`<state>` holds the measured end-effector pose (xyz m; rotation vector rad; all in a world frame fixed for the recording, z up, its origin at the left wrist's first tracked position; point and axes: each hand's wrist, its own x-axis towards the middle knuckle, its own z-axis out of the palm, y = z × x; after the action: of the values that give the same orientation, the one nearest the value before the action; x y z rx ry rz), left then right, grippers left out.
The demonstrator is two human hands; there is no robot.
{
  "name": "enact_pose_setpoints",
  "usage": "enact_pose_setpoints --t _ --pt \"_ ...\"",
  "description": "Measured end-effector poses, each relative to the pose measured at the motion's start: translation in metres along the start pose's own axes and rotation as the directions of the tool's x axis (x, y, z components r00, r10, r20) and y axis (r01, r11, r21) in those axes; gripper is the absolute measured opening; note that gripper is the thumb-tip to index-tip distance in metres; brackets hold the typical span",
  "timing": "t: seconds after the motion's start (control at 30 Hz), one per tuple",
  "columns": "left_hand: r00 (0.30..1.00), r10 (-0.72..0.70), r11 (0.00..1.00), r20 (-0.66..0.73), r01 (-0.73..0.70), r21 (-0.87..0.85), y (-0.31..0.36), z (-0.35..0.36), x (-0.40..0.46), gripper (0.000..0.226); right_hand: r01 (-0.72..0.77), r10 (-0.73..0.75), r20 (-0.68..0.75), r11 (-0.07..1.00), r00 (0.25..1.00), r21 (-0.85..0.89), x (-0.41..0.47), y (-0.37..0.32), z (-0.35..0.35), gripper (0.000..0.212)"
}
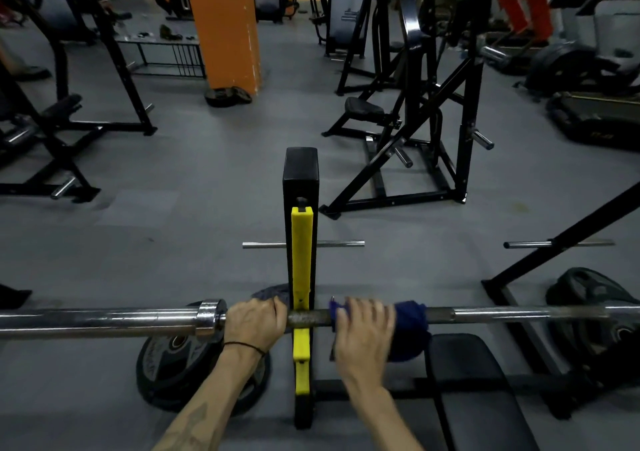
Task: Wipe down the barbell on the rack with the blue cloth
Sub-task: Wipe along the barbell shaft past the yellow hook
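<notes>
While the barbell [485, 313] lies crosswise on the yellow rack post [300, 260], the left hand [254, 324] grips bare bar left of it and the right hand [363, 329] clasps the blue cloth [410, 326] around the shaft just right.

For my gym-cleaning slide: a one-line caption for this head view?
Left hand steadies the barbell beside the yellow rack upright while right hand wraps blue cloth around it.
</notes>
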<state>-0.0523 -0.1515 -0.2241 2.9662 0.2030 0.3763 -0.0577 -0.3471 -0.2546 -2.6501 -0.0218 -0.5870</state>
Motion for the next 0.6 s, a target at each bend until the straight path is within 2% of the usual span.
enact_pose_setpoints --t 0.07,0.13,0.17,0.2,0.23,0.27,0.3,0.37,0.4,0.43,0.47,0.5,0.53,0.57,0.6 --pt "0.999 0.020 1.000 0.048 -0.021 0.004 -0.003 0.003 0.002 0.052 0.190 -0.195 0.087 0.980 0.977 0.062 -0.011 -0.023 0.007 0.057" --pt "0.989 0.080 0.996 0.124 -0.085 0.035 -0.004 -0.002 0.003 0.048 0.396 -0.401 0.189 0.916 0.896 0.065 -0.005 -0.002 -0.001 0.055" --pt "0.974 0.111 0.987 0.197 -0.131 0.094 -0.003 -0.007 0.006 0.046 0.455 -0.455 0.201 0.889 0.868 0.049 0.002 0.019 -0.006 0.053" --pt "0.947 0.150 0.964 0.284 -0.203 0.171 -0.001 -0.013 0.009 0.045 0.462 -0.458 0.178 0.887 0.871 0.022 0.008 0.040 -0.011 0.051" --pt "0.922 0.208 0.930 0.327 -0.289 0.225 0.002 -0.017 0.015 0.044 0.408 -0.405 0.133 0.913 0.905 0.004 0.012 0.058 -0.018 0.048" --pt "0.904 0.212 0.929 0.372 -0.305 0.210 0.001 -0.018 0.022 0.040 0.297 -0.296 0.088 0.955 0.951 0.009 0.013 0.067 -0.025 0.048" --pt "0.847 0.144 0.946 0.511 -0.269 0.180 0.003 -0.023 0.032 0.034 0.152 -0.153 0.050 0.988 0.987 0.021 0.011 0.065 -0.026 0.050" --pt "0.724 0.012 0.998 0.690 -0.050 0.035 0.007 -0.034 0.047 0.025 -0.065 0.063 0.035 0.995 0.997 0.073 0.008 0.028 -0.016 0.057" --pt "0.677 -0.016 0.998 0.736 0.054 -0.028 0.005 -0.033 0.051 0.023 -0.071 0.060 0.099 0.992 0.993 0.108 0.003 0.002 -0.009 0.061" --pt "0.660 -0.049 0.992 0.750 0.118 -0.038 0.005 -0.031 0.052 0.023 -0.009 -0.017 0.180 0.990 0.984 0.140 -0.004 -0.019 -0.003 0.066" --pt "0.703 -0.068 0.994 0.708 0.112 -0.017 0.004 -0.028 0.051 0.027 0.102 -0.140 0.255 0.983 0.957 0.156 -0.010 -0.031 0.000 0.072" --pt "0.811 -0.034 0.999 0.583 0.033 0.012 0.003 -0.022 0.047 0.034 0.238 -0.272 0.292 0.960 0.917 0.149 -0.012 -0.029 -0.002 0.073" --pt "0.892 0.032 0.998 0.451 -0.055 0.038 0.000 -0.018 0.036 0.042 0.356 -0.377 0.289 0.926 0.880 0.125 -0.006 -0.015 -0.009 0.070" --pt "0.941 0.090 0.994 0.326 -0.107 0.033 -0.004 -0.013 0.021 0.048 0.424 -0.432 0.276 0.901 0.859 0.090 0.000 0.005 -0.015 0.066" --pt "0.977 0.176 0.983 0.122 -0.180 0.026 -0.010 -0.004 0.004 0.051 0.434 -0.434 0.249 0.899 0.866 0.058 0.006 0.029 -0.020 0.061"
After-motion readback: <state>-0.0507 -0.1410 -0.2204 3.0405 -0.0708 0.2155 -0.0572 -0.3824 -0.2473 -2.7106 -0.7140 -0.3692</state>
